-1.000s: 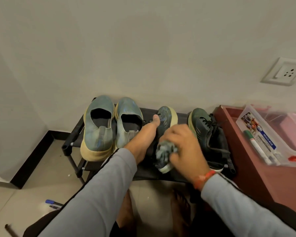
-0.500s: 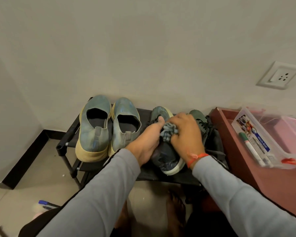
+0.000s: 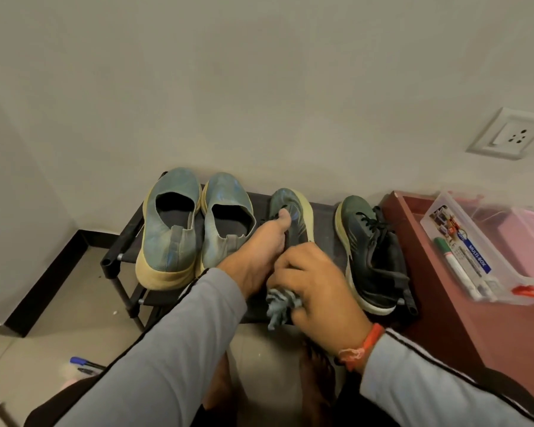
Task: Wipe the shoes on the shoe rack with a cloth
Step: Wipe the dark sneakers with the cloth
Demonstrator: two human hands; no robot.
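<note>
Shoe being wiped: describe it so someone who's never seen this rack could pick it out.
On the black shoe rack against the wall, four shoes stand in a row. It is the third shoe from the left, dark teal with a pale yellow sole. Unlike its neighbours, the left hand holds it and the right hand holds a grey cloth at its heel end.

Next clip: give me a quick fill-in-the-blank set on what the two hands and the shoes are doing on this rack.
1. The right hand has its grip on a grey ____.
2. The left hand holds the ____ shoe from the left on the shoe rack.
3. The rack carries ____ shoes.
4. The laced dark shoe sits nearest the ____ cabinet.

Missing words: cloth; third; four; red
</note>
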